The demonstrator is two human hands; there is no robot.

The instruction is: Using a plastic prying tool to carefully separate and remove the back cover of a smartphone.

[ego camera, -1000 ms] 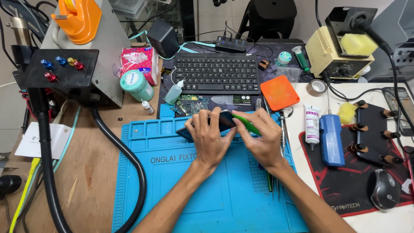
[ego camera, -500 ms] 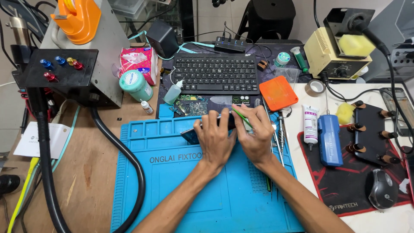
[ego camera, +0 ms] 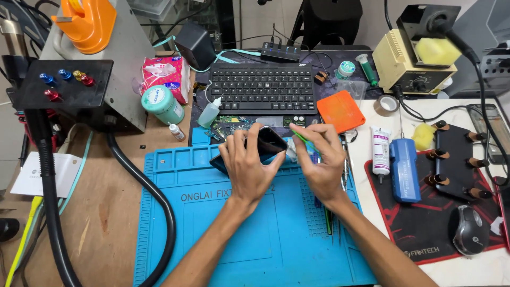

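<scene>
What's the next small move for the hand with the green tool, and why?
Probably slide the green tool along the edge of the dark phone. The left hand grips the phone tilted above the blue mat, and the right hand has the tool's tip right beside its raised edge.

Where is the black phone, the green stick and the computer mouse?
black phone (ego camera: 268, 142), head view, on its dark back near the top edge.
green stick (ego camera: 299, 135), head view, on its upper tip.
computer mouse (ego camera: 469, 229), head view, on its grey top.
</scene>
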